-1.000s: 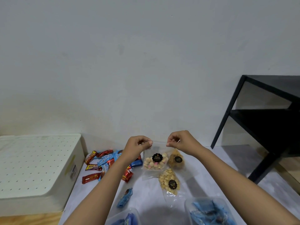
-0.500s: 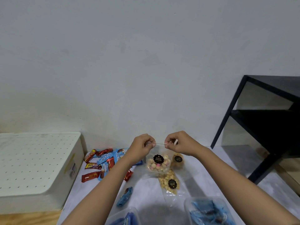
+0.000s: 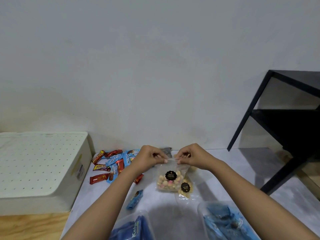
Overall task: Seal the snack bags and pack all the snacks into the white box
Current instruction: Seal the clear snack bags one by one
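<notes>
A clear zip bag of pale and pink biscuits with a black round label hangs lifted off the grey mat. My left hand pinches the left end of its top strip and my right hand pinches the right end, the fingertips close together. A second clear snack bag with a black label lies flat under and right of it. A third snack bag is mostly hidden behind my right wrist. The white box with a perforated lid stands shut at the left.
Red and blue wrapped snack bars lie scattered beside the box; one blue bar lies alone nearer me. Two clear tubs with blue packets sit at the near edge. A black metal shelf stands at the right.
Both hands have lifted the biscuit bag off the mat and drawn closer together along its top strip.
</notes>
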The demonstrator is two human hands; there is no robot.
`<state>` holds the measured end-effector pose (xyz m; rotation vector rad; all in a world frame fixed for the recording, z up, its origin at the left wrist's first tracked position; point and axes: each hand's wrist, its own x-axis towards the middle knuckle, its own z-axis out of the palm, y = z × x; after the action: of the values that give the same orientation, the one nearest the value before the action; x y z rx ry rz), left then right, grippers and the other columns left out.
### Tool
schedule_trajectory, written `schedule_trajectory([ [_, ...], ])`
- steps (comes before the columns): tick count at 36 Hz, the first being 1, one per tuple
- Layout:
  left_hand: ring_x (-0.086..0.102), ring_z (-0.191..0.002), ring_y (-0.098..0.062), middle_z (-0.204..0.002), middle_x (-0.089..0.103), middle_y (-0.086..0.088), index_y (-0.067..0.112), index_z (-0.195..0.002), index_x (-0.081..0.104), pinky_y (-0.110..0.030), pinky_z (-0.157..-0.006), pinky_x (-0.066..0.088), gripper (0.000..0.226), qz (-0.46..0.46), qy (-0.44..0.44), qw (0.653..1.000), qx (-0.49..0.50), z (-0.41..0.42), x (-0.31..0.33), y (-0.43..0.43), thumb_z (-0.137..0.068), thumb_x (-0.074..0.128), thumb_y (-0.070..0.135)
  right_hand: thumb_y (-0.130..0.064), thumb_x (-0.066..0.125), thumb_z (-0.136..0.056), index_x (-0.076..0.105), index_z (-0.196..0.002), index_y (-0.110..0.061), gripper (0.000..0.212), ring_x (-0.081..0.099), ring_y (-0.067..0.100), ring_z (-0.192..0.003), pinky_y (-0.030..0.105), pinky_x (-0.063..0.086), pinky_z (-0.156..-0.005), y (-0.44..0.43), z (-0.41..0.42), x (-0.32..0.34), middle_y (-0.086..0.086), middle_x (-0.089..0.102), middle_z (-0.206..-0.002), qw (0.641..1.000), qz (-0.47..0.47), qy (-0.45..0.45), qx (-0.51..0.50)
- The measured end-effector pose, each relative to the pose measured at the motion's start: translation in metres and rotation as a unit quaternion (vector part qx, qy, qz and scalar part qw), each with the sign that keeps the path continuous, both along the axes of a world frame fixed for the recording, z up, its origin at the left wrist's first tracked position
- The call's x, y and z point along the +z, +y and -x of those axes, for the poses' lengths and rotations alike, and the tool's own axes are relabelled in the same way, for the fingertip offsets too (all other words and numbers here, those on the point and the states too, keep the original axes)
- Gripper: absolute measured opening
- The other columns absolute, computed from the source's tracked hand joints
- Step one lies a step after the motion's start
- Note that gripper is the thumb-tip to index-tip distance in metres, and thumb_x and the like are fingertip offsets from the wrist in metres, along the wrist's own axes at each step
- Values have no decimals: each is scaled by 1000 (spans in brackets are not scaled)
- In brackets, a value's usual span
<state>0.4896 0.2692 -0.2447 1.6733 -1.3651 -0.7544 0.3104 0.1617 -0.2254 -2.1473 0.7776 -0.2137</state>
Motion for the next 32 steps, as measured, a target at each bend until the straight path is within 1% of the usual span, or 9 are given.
schedule_trajectory([
  [5, 61, -70, -9, -77, 72, -6, 20, -77, 75, -20, -69, 51, 11, -17, 28, 999, 2, 0, -17, 8, -71, 79, 11, -5, 74, -77, 73, -83, -8, 7, 54, -12, -55, 4, 40, -56, 3, 2, -18, -3, 63, -72, 1000, -21, 5, -15],
  [10, 58, -61, -1, -70, 69, 3, 19, -74, 74, -10, -60, 46, 14, -26, 59, 998, 17, -2, -32, 16, -72, 77, 6, 3, 69, -79, 69, -89, 7, 11, 57, -15, -56, 1, 41, -55, 7, 6, -32, 8, 62, -79, 999, -27, 5, -23],
  [15, 61, -61, 3, -73, 69, 5, 19, -71, 72, -8, -60, 47, 16, -42, 74, 996, 10, 0, -40, 21, -72, 77, 3, -6, 71, -80, 70, -82, -7, 3, 54, 0, -64, 6, 43, -58, 11, 7, -48, -2, 63, -72, 998, -40, 47, -12],
  [19, 57, -60, 6, -72, 68, 3, 13, -78, 74, -8, -61, 45, 9, -39, 63, 997, 29, 1, -51, 22, -73, 76, 5, -7, 72, -80, 64, -69, -20, 19, 54, 6, -65, 11, 44, -60, 14, 6, -57, 1, 64, -73, 998, -51, 39, -22],
  [22, 58, -71, 5, -80, 68, 7, 15, -85, 73, -9, -67, 43, 6, -9, -2, 997, 79, 7, -63, 24, -79, 73, 14, -9, 72, -79, 62, -66, -24, 23, 49, 3, -59, 10, 40, -56, 17, 5, -61, -8, 58, -64, 998, -44, 23, -41],
  [26, 50, -94, -8, -102, 56, 7, 17, -106, 63, -21, -81, 42, 26, 20, -58, 985, 161, 23, -79, 29, -81, 71, 22, -7, 72, -79, 60, -62, -25, 28, 50, 3, -60, 14, 44, -60, 22, 5, -72, -8, 57, -63, 998, -41, 16, -48],
  [28, 46, -92, -12, -100, 48, 3, 17, -102, 54, -24, -80, 40, 32, 23, -33, 971, 234, 30, -86, 31, -78, 74, 25, -5, 71, -79, 59, -61, -27, 31, 52, 5, -63, 16, 46, -63, 25, 6, -77, -7, 57, -65, 998, -34, 12, -47],
  [29, 45, -87, -14, -94, 47, 1, 15, -96, 50, -25, -75, 39, 34, 15, -6, 964, 264, 33, -88, 32, -76, 75, 27, -5, 71, -79, 58, -62, -27, 31, 51, 2, -61, 12, 44, -61, 27, 7, -79, -7, 56, -65, 998, -30, 9, -47],
  [32, 47, -72, -15, -78, 50, -1, 12, -84, 49, -25, -64, 39, 31, -48, 119, 949, 289, 42, -91, 33, -80, 71, 33, -7, 70, -80, 62, -67, -22, 22, 49, -3, -57, 7, 41, -58, 29, 10, -84, -8, 55, -66, 999, -20, -3, -42],
])
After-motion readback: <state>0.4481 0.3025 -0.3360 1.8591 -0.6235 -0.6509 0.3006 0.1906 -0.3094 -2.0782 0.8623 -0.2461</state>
